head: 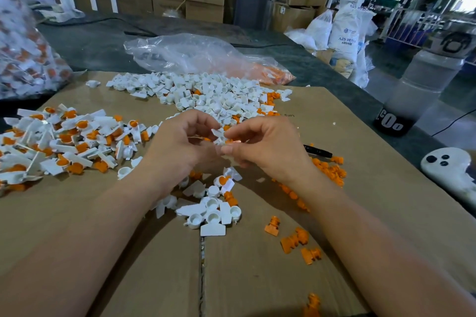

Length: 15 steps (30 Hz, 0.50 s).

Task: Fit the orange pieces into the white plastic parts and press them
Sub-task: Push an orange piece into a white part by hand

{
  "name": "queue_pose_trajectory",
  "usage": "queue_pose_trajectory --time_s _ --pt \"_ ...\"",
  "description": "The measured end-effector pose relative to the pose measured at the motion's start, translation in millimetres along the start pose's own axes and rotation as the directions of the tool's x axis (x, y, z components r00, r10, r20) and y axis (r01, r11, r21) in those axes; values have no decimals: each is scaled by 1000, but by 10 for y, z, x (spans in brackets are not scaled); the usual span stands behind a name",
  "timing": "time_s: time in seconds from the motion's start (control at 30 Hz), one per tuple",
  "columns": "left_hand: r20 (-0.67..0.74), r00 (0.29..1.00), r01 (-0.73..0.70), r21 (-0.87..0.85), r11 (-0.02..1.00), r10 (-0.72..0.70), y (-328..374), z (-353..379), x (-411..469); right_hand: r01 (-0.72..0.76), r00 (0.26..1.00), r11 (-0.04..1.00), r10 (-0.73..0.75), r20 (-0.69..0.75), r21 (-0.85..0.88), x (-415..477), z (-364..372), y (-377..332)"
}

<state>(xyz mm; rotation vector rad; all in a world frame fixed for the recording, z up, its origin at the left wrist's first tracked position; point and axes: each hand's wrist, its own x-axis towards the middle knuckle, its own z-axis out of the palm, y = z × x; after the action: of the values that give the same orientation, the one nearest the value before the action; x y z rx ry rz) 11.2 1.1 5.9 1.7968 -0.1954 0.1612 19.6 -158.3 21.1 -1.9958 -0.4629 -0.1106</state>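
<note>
- Your left hand and right hand pinch one white part together.
- The orange piece barely shows; pressed tilted, it could jam or pop loose.

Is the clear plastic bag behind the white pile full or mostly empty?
Mostly empty: the clear bag lies flat and crumpled, with orange pieces only at its right end.

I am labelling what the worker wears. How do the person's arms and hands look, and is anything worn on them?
The left hand and the right hand are bare: no gloves, and no ring shows. The left forearm and the right forearm are bare too, with no sleeve, watch or bracelet in view down to the frame edge.
</note>
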Motion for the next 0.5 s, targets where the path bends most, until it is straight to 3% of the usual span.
queue_pose_trajectory --time_s 0.3,0.5 --pt "-40 999 21 30 999 -20 14 3 -10 -52 996 998 50 79 24 12 -32 24" --pt "-44 999 -17 25 1000 18 29 23 -26 -14 1000 999 14 2 37 10 -27 18"
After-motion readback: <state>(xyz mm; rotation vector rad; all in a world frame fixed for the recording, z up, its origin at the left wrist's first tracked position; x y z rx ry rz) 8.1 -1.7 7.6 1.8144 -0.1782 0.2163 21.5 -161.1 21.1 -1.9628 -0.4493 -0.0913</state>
